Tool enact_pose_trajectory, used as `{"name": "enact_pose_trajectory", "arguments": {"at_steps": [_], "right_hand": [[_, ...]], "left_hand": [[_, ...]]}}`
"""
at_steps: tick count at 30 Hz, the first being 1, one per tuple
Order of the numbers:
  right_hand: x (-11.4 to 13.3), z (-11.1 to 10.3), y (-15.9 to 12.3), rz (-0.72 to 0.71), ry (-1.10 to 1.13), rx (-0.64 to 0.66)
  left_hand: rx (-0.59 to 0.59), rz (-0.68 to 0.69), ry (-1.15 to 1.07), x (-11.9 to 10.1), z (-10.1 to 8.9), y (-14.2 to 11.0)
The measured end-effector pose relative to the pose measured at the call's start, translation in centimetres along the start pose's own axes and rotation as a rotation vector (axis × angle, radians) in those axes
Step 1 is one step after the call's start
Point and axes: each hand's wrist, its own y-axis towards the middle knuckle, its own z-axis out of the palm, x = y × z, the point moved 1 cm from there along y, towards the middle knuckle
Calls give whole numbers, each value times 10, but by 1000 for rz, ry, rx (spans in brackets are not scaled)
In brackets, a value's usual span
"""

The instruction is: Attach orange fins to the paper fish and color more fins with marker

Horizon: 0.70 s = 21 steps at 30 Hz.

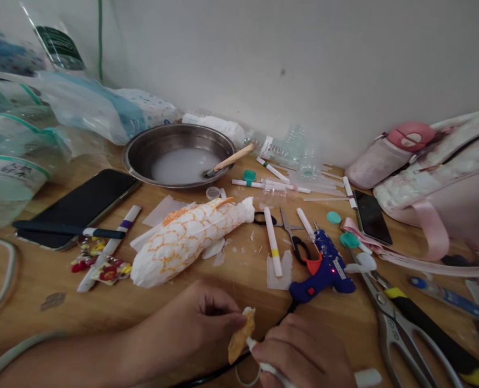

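Observation:
My left hand (pixel 199 328) pinches a small orange-coloured paper piece (pixel 242 335) with a white edge at its top. In my right hand (pixel 304 350) is a white marker (pixel 272 372), its tip against the right side of that piece. Behind my hands a white paper fish (pixel 194 240) with orange scale lines and an orange fin lies on its side. A blue glue gun (pixel 326 269) with a lit red light rests beyond my right hand. A marker with a yellow band (pixel 273 242) and black-handled scissors (pixel 290 229) lie between fish and glue gun.
A metal bowl (pixel 130 153) of cloudy liquid holds a wooden-handled brush (pixel 235 159). Black phones (pixel 81 202) (pixel 372 215) lie left and right. Large shears (pixel 393 323) and a black-yellow tool (pixel 433 334) are at right, near a pink bag (pixel 457 205). Plastic bottles (pixel 13 178) crowd the left.

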Motion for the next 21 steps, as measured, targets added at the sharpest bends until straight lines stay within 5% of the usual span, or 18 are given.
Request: {"name": "enact_pose_trajectory", "arguments": {"at_steps": [21], "right_hand": [[-6, 4, -8, 133, 18, -58]], "left_hand": [[-48, -24, -33, -1, 1, 0]]}}
